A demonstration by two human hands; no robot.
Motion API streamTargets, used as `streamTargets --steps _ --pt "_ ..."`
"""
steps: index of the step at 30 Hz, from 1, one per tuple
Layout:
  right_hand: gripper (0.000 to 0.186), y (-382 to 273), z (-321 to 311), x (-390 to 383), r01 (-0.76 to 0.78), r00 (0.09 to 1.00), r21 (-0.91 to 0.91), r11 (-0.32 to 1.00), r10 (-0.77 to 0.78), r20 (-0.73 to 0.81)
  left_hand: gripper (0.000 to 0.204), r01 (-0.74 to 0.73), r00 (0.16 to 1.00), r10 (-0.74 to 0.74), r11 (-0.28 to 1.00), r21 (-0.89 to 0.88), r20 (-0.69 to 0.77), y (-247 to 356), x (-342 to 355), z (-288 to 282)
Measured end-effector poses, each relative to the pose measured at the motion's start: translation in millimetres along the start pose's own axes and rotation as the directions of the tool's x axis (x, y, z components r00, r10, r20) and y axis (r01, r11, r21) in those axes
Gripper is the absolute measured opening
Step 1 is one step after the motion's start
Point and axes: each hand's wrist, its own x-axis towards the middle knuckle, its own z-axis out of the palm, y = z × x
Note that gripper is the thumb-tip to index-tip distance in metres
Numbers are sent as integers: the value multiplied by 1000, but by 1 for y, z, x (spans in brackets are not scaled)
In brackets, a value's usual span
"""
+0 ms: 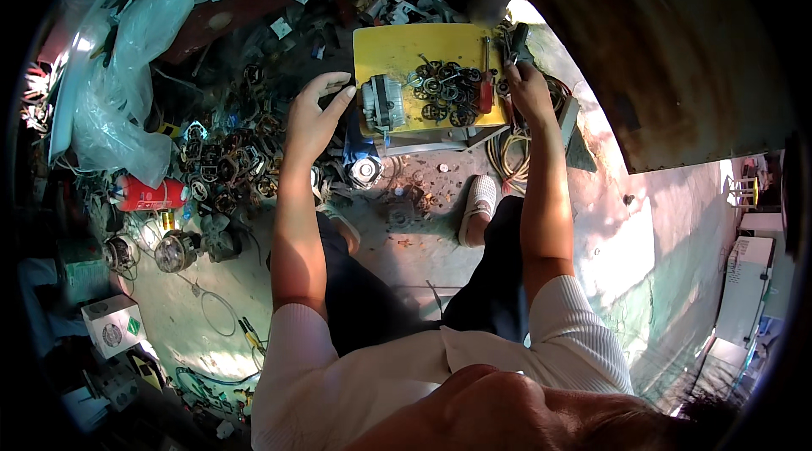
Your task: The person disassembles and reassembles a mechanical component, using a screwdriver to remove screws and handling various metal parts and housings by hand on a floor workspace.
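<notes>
A low yellow board (423,43) lies in front of me. On its left part rests a silver, finned metal block (383,102) with a dark band across it. Beside the board's left edge is my left hand (317,119), its thumb and fingers apart and nothing between them. At the board's right edge, my right hand (531,91) has its fingers curled in by a dark, elongated object (518,43); what they grip is hard to make out. Several black ring-shaped parts (447,89) are heaped on the board. A screwdriver (485,91) with a red handle lies right of them.
Many dismantled metal and black parts (224,159) pile up on the left, near clear plastic sheeting (135,125) and a red cylinder (150,194). Coiled cable (507,159) lies below the board's right corner. A large rusty panel (677,53) juts in at upper right.
</notes>
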Motion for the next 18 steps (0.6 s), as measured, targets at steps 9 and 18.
streamTargets --steps 9,18 --pt "19 -39 40 -77 318 928 243 916 -354 121 49 -20 989 24 999 -26 147 -10 -13 0" --pt "25 -63 61 -97 571 809 -169 804 -586 -55 68 -77 977 67 996 47 201 -14 -15 -6"
